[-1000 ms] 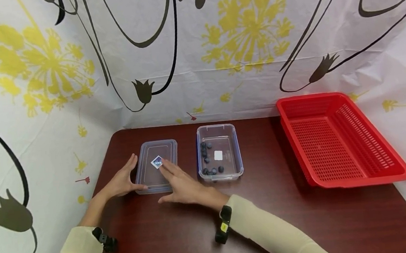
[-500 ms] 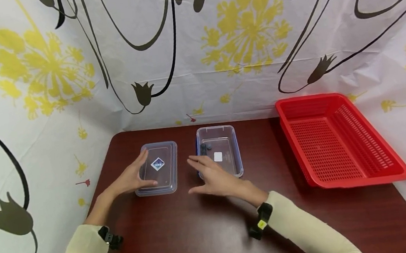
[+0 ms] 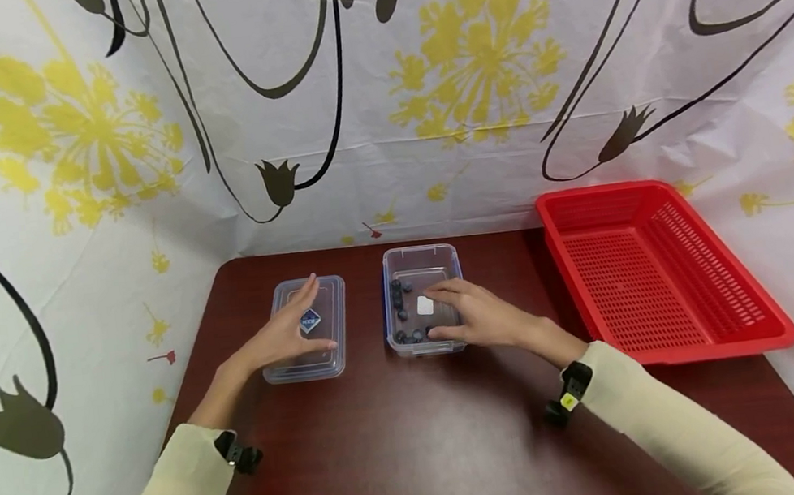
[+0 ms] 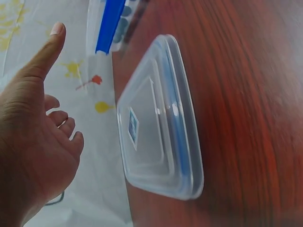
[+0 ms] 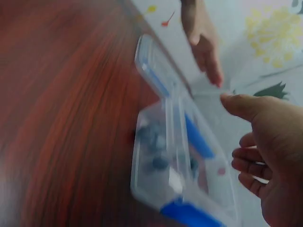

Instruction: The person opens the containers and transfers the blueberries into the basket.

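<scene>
A clear plastic lid (image 3: 330, 308) with a blue and white diamond sticker lies flat on the table at the left. My left hand (image 3: 279, 342) hovers over it, thumb and fingers spread apart, holding nothing; in the left wrist view a gap shows between hand and lid. To its right stands a clear food container (image 3: 420, 255) with blue clips, uncovered. Several blueberries (image 3: 398, 295) lie in it, mostly along its left and near sides. Above the container's right part is my right hand (image 3: 486, 315), also spread and holding nothing, partly covering the view inside. The right wrist view is blurred.
A large red plastic basket (image 3: 746, 338) stands at the right of the dark wooden table (image 3: 391, 452). A white patterned sheet (image 3: 376, 193) hangs close behind the table and along both sides.
My right hand has moved right, from the lid's sticker to above the container. The left hand has shifted right from the lid's left edge to over the lid. Lid and container stayed put.
</scene>
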The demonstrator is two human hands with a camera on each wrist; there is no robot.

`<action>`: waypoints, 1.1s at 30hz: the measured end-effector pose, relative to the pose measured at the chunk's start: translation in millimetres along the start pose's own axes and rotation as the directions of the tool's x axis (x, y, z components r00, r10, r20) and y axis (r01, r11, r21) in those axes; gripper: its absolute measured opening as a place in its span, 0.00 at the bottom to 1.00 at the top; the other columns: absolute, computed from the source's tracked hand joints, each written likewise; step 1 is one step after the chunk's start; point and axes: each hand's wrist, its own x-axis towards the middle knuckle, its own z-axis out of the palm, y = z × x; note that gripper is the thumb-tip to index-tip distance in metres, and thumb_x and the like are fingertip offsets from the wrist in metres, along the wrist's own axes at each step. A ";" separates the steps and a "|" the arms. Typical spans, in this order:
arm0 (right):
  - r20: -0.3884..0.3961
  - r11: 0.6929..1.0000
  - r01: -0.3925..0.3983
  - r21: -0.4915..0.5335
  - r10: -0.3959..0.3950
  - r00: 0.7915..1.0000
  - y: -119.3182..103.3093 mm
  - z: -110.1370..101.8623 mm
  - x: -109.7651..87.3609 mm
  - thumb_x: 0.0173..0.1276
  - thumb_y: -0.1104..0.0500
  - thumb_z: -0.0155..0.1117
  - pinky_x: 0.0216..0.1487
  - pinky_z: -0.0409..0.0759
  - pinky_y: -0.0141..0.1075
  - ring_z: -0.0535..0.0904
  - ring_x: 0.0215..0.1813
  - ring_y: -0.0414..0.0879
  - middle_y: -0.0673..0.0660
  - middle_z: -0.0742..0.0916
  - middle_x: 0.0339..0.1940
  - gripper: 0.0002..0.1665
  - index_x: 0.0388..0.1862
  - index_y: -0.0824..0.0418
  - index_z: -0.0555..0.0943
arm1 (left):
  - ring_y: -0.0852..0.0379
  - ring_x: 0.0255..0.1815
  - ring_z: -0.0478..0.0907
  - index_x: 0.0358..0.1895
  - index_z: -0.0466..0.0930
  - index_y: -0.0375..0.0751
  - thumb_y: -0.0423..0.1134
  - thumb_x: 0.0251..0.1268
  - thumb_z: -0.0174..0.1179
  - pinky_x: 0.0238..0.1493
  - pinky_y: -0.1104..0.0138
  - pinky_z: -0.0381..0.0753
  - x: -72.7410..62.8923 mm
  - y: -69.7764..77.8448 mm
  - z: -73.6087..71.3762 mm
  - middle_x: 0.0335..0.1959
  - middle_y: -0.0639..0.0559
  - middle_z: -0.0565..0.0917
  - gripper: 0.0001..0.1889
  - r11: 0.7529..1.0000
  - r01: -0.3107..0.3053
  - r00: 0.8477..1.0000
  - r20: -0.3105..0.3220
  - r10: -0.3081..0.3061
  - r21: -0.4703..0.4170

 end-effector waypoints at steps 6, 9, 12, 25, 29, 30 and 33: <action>0.030 0.994 0.096 -0.051 -0.094 0.995 25.4 -4.5 -0.9 0.68 0.50 0.78 0.63 0.84 0.51 0.84 0.62 0.57 0.63 0.87 0.60 0.32 0.65 0.68 0.84 | 0.38 0.88 0.42 0.88 0.36 0.41 0.53 0.60 0.79 0.80 0.40 0.61 12.2 13.6 5.8 0.90 0.47 0.36 0.66 1.000 0.000 1.000 0.014 0.000 0.005; 0.065 0.989 0.136 -0.063 -0.132 0.989 34.4 -5.0 3.3 0.66 0.51 0.80 0.61 0.85 0.52 0.85 0.59 0.57 0.64 0.88 0.57 0.31 0.62 0.69 0.86 | 0.41 0.89 0.40 0.88 0.35 0.43 0.57 0.59 0.79 0.81 0.40 0.58 19.8 20.0 11.2 0.90 0.50 0.35 0.67 1.000 -0.009 1.000 0.030 0.009 -0.003; 0.100 0.986 0.161 -0.052 -0.155 0.983 41.0 -3.2 9.4 0.64 0.51 0.81 0.61 0.85 0.52 0.86 0.57 0.57 0.64 0.89 0.55 0.31 0.59 0.69 0.87 | 0.43 0.89 0.38 0.88 0.35 0.44 0.59 0.60 0.78 0.83 0.41 0.53 27.1 25.1 17.8 0.90 0.51 0.34 0.67 1.000 -0.022 0.999 0.048 0.022 -0.006; 0.194 0.985 0.172 -0.016 -0.165 0.967 50.6 14.9 28.0 0.62 0.50 0.83 0.52 0.88 0.45 0.88 0.50 0.49 0.57 0.91 0.48 0.25 0.52 0.65 0.91 | 0.43 0.89 0.35 0.87 0.37 0.37 0.57 0.60 0.78 0.84 0.43 0.48 60.0 43.4 44.4 0.89 0.44 0.34 0.66 0.995 -0.090 0.991 0.099 0.086 0.038; 0.200 0.982 0.186 -0.032 -0.176 0.964 53.6 21.9 31.1 0.60 0.51 0.84 0.46 0.87 0.43 0.88 0.45 0.46 0.55 0.91 0.43 0.23 0.48 0.63 0.92 | 0.43 0.89 0.34 0.87 0.37 0.35 0.57 0.60 0.78 0.84 0.43 0.48 69.2 44.3 52.5 0.89 0.42 0.34 0.67 0.994 -0.104 0.989 0.112 0.099 0.038; 0.202 0.981 0.188 -0.037 -0.177 0.963 54.1 23.6 31.7 0.60 0.50 0.84 0.45 0.87 0.42 0.88 0.43 0.45 0.55 0.91 0.42 0.22 0.47 0.63 0.93 | 0.43 0.89 0.34 0.87 0.37 0.35 0.57 0.60 0.78 0.85 0.43 0.48 71.3 44.0 54.6 0.89 0.42 0.34 0.67 0.993 -0.108 0.988 0.115 0.102 0.042; 0.207 0.980 0.191 -0.048 -0.177 0.962 54.6 28.1 33.2 0.59 0.50 0.85 0.42 0.87 0.41 0.88 0.40 0.44 0.54 0.92 0.40 0.21 0.46 0.62 0.93 | 0.42 0.89 0.33 0.87 0.35 0.36 0.57 0.60 0.78 0.85 0.44 0.48 75.8 44.1 59.4 0.89 0.40 0.34 0.68 0.992 -0.114 0.986 0.125 0.108 0.046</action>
